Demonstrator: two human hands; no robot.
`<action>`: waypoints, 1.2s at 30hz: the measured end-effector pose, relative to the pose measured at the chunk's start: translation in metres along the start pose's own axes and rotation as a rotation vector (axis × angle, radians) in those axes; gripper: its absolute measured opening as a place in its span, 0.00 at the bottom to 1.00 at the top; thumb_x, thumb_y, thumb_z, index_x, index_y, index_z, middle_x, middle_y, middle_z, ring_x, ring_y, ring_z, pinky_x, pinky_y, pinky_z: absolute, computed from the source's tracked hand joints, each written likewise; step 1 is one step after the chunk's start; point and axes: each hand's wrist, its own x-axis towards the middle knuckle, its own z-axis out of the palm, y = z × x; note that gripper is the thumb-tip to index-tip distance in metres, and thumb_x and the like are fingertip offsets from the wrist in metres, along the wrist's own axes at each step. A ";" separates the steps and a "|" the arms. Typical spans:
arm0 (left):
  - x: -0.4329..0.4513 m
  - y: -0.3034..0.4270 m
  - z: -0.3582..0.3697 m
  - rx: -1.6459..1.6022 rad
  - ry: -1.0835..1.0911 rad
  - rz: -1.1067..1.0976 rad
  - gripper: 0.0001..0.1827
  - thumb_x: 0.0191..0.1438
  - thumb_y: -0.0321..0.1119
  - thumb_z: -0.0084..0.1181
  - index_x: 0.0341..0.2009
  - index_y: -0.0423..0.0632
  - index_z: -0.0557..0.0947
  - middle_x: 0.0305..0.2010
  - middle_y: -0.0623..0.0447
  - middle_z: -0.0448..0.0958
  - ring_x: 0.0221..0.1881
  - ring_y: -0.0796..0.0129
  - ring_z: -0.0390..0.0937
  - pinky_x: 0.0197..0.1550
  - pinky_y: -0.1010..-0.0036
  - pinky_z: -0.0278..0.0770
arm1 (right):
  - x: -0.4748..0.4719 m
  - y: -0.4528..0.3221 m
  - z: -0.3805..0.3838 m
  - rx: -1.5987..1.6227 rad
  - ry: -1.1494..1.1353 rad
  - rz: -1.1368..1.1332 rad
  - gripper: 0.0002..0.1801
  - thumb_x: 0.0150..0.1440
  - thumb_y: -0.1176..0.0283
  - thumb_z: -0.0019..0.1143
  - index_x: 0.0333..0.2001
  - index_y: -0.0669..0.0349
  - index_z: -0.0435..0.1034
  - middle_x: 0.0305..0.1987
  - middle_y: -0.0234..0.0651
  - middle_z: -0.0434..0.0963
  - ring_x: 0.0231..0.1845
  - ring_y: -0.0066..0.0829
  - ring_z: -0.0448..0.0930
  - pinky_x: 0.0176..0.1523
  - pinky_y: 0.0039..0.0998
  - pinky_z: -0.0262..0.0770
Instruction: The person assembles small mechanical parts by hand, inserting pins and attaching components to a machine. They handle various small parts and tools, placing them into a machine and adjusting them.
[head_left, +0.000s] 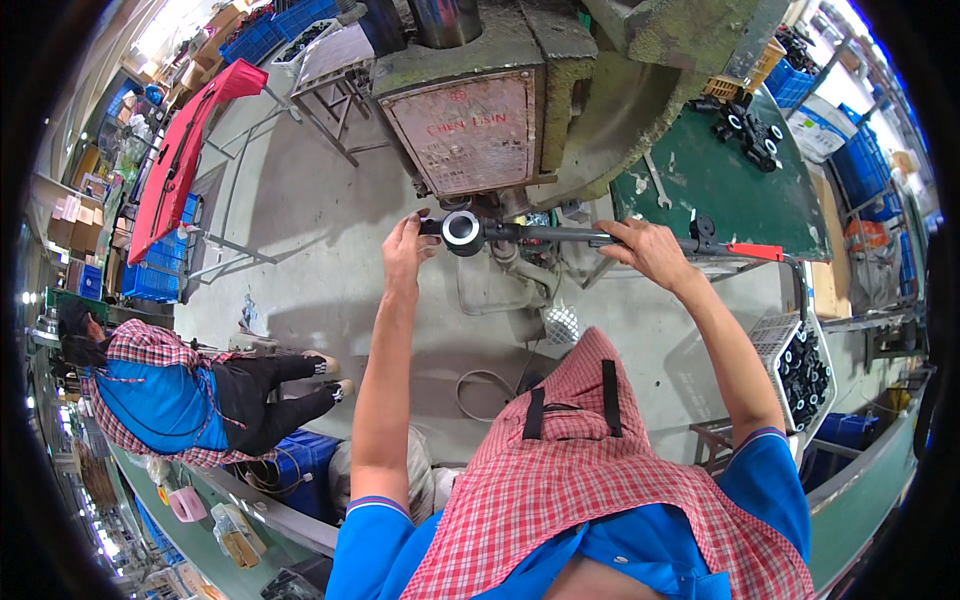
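Note:
A long black metal tube assembly (562, 234) lies across in front of me, just under the head of a press. Near its left end is a round black hub with a pale ring (462, 228). My left hand (406, 251) pinches the short stub left of that hub. Further right, my right hand (649, 251) grips the tube from above, its fingers curled over it. Beyond that hand the assembly carries a black knob (703, 228), a red sleeve (756, 251) and a bent dark end (799, 289). The tube's contact with the press is partly hidden.
The worn green press (457, 135) stands directly ahead. On the right, a green table (720, 195) holds a wrench (658, 182) and black parts (750, 135). A white crate (772, 337) contains more black parts. A person (165, 397) sits at the left, near a red-topped rack (176, 161).

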 end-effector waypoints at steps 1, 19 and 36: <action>0.001 0.000 0.000 -0.002 0.001 -0.009 0.18 0.59 0.43 0.45 0.47 0.44 0.76 0.37 0.54 0.75 0.30 0.75 0.73 0.30 0.80 0.69 | 0.000 0.000 0.001 -0.002 0.009 -0.006 0.21 0.52 0.54 0.50 0.46 0.52 0.68 0.27 0.41 0.72 0.28 0.44 0.75 0.30 0.39 0.71; 0.000 0.000 -0.005 0.049 0.004 -0.036 0.18 0.58 0.42 0.45 0.45 0.42 0.76 0.37 0.53 0.76 0.33 0.73 0.75 0.33 0.78 0.70 | 0.005 0.003 -0.006 0.015 -0.031 -0.043 0.21 0.52 0.55 0.52 0.46 0.54 0.69 0.27 0.41 0.74 0.27 0.44 0.76 0.30 0.38 0.72; 0.011 -0.007 -0.014 0.049 -0.008 0.026 0.16 0.59 0.41 0.45 0.42 0.41 0.74 0.32 0.55 0.76 0.27 0.75 0.74 0.31 0.80 0.72 | 0.008 0.008 -0.014 -0.030 0.024 -0.138 0.21 0.53 0.53 0.50 0.44 0.56 0.69 0.25 0.40 0.74 0.26 0.41 0.76 0.28 0.36 0.71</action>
